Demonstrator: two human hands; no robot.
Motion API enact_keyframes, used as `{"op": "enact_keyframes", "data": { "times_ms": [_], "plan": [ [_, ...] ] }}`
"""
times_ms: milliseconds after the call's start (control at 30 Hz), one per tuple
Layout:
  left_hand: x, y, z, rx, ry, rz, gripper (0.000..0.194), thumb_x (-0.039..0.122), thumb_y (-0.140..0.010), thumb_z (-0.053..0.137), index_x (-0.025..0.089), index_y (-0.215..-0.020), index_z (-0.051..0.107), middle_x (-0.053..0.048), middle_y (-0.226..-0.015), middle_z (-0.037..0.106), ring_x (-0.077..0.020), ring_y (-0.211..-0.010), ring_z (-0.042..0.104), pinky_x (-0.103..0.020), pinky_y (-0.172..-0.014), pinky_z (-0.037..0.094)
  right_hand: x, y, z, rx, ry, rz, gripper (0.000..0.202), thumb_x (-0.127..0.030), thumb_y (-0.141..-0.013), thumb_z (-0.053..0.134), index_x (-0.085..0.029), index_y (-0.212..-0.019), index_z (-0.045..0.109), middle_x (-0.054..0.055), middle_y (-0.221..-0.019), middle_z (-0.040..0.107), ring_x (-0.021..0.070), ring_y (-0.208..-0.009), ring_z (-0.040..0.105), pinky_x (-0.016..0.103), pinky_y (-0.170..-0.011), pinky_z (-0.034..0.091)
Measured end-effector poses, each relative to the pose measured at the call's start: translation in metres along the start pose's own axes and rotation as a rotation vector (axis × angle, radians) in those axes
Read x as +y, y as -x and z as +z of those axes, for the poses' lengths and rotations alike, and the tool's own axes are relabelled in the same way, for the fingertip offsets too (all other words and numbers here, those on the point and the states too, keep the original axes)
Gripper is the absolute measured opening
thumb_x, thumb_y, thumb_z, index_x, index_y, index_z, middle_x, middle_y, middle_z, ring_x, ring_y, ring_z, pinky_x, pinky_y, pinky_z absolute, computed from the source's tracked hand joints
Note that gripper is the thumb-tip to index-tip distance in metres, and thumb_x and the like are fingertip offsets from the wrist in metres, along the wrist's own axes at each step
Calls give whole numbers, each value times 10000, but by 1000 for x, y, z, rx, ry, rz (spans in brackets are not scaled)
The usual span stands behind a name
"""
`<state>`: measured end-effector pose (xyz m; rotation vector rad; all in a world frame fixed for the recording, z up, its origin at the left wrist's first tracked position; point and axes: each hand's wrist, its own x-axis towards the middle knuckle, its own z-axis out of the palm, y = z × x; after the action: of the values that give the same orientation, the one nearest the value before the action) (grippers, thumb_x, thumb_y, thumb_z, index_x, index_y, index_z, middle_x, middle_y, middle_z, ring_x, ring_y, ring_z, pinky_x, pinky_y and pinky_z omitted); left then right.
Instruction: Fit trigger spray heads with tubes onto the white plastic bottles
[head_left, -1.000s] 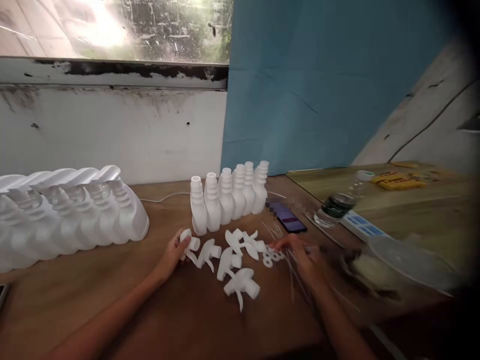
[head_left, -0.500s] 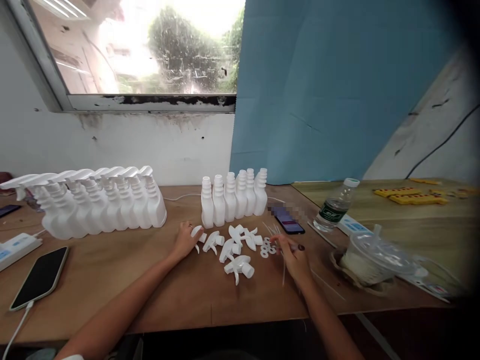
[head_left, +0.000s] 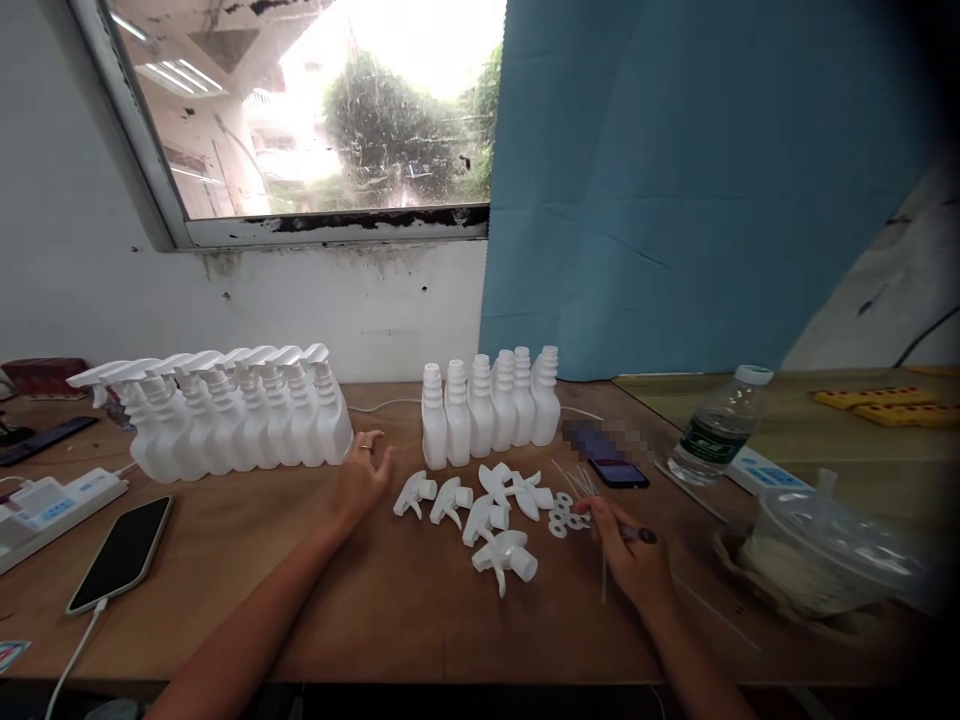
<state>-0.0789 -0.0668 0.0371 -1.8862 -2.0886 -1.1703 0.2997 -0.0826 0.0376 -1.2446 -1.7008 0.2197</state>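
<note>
White plastic all over the table: a scatter of spray heads lies between my hands, with small washers just beside them and thin dip tubes fanned out behind. My right hand is closed in a pinch on one tube, which hangs down past my fingers toward the table. My left hand is empty, fingers spread loosely, hovering just left of the nearest head and touching nothing. I judge the tube to be nearly weightless and springy, easy to bend or flick away, so I would keep the pinch close to one end and light. The heads look hollow and light but stiff, with awkward triggers; the round collar seems the surest place to take one. The washers are flat and small, likely fiddly to lift off wood. Open bottles stand in a row behind the heads, and capped bottles line up well to the left.
</note>
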Motion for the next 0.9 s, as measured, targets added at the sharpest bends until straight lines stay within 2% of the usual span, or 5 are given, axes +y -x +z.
{"op": "enact_keyframes", "data": {
  "times_ms": [100, 200, 467, 700, 900],
  "plan": [
    [-22, -17, -28, 135, -164, -139, 422, 429, -954, 436, 160, -1276, 473, -121, -1065, 644, -269, -920, 659, -327, -743, 479, 3, 2, 0, 27, -3, -19, 478, -519, -940, 405, -201, -738, 699, 32, -556, 642, 185, -515, 632, 254, -533, 500],
    [-40, -28, -45, 164, -302, -252, 521, 502, -935, 448, 142, -1312, 438, -115, -914, 684, -314, -820, 686, -340, -676, 468, 7, 3, 2, 63, 2, -66, 435, -474, -937, 443, -206, -710, 701, 38, -607, 683, 188, -552, 657, 248, -583, 520],
    [-47, -32, -46, 52, -497, -338, 670, 649, -864, 473, 85, -1225, 508, -179, -740, 700, -412, -779, 690, -395, -639, 472, 13, 9, 7, 119, 20, -79, 389, -421, -931, 493, -193, -695, 701, 43, -624, 689, 186, -557, 654, 258, -630, 528],
    [-41, -29, -47, 45, -517, -254, 464, 553, -895, 450, 131, -1032, 584, -144, -822, 695, -343, -809, 686, -348, -642, 458, 12, 9, 5, 132, 59, -39, 467, -510, -945, 433, -203, -737, 716, 55, -666, 725, 205, -609, 690, 276, -629, 531],
    [-25, -17, -54, 375, -276, 160, 324, 425, -890, 540, 201, -1115, 477, -130, -1183, 614, -246, -922, 667, -257, -543, 433, -2, 14, 4, 243, 9, 239, 441, -558, -894, 510, -210, -693, 692, 63, -655, 709, 240, -648, 696, 302, -626, 545]
  ]
}}
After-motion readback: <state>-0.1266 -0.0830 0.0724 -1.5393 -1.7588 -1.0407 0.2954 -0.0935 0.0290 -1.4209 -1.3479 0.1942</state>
